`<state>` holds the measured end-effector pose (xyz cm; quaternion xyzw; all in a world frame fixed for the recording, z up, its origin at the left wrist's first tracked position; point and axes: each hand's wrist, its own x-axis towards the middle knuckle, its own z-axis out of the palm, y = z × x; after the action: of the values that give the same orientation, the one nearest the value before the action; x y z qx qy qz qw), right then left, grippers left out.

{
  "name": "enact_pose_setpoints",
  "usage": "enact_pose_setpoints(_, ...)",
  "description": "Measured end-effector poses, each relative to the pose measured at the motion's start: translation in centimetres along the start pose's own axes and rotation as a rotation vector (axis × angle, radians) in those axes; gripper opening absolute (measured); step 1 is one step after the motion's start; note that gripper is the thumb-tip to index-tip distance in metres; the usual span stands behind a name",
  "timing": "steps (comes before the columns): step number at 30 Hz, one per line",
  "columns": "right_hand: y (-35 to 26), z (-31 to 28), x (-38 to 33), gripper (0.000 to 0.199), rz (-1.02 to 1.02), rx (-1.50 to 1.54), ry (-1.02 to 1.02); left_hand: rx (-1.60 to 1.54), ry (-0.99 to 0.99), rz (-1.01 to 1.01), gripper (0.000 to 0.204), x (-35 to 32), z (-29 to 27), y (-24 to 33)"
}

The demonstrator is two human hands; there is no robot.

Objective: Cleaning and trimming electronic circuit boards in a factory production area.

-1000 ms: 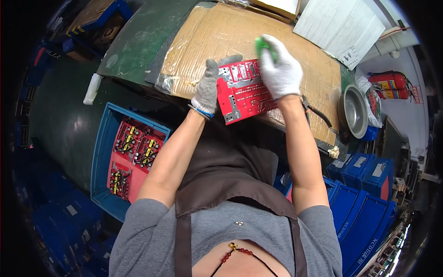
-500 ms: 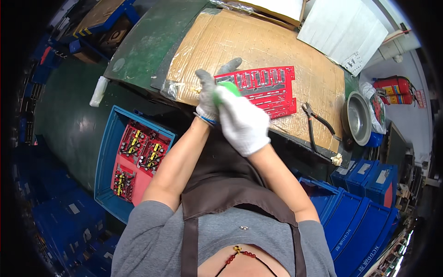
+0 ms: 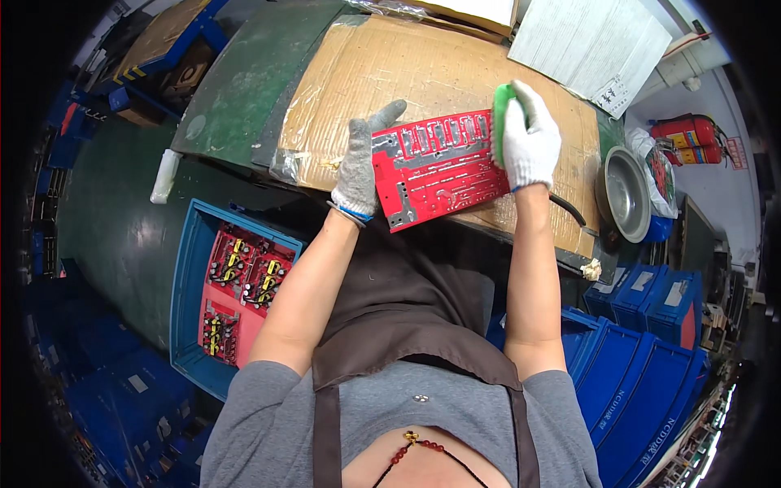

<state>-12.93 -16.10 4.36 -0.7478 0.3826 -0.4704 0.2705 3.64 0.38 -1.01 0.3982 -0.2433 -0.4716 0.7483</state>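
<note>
A red circuit board (image 3: pixel 443 175), solder side up, is tilted above the bench front. My left hand (image 3: pixel 359 167), in a grey-stained white glove, grips its left edge, with thumb and a finger sticking up past the board. In a white glove, my right hand (image 3: pixel 533 138) is closed round a green brush (image 3: pixel 499 122). The brush's bristles meet the right end of the board. Behind my right wrist shows one dark handle of the pliers (image 3: pixel 569 209); the rest is hidden.
Worn cardboard (image 3: pixel 342 73) covers the bench. A metal bowl (image 3: pixel 625 195) stands at its right, near red fire extinguishers (image 3: pixel 687 140). Below left, a blue crate (image 3: pixel 181 317) holds several populated red boards (image 3: pixel 232 260). Blue bins (image 3: pixel 626 390) stand at lower right.
My right hand has carried the brush from the board's left end, beside my left hand, to its right end. More of the board now shows, and it sits slightly nearer me.
</note>
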Motion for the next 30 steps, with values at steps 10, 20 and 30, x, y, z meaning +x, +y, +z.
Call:
enact_pose_setpoints(10,-7.2,-1.7,-11.3,0.029,-0.318,-0.287,-0.376,-0.066,0.026,-0.027,0.108,-0.1,-0.4,-0.2)
enact_pose_setpoints(20,-7.2,-1.1,-12.1,0.032,-0.387,-0.149,-0.364,-0.098,0.021,-0.046,0.102,-0.1,0.1,-0.3)
enact_pose_setpoints(30,-4.5,-0.6,-8.0,0.027,-0.176,0.034,-0.105,-0.058,0.039,-0.026,0.101,-0.3,0.0,-0.4)
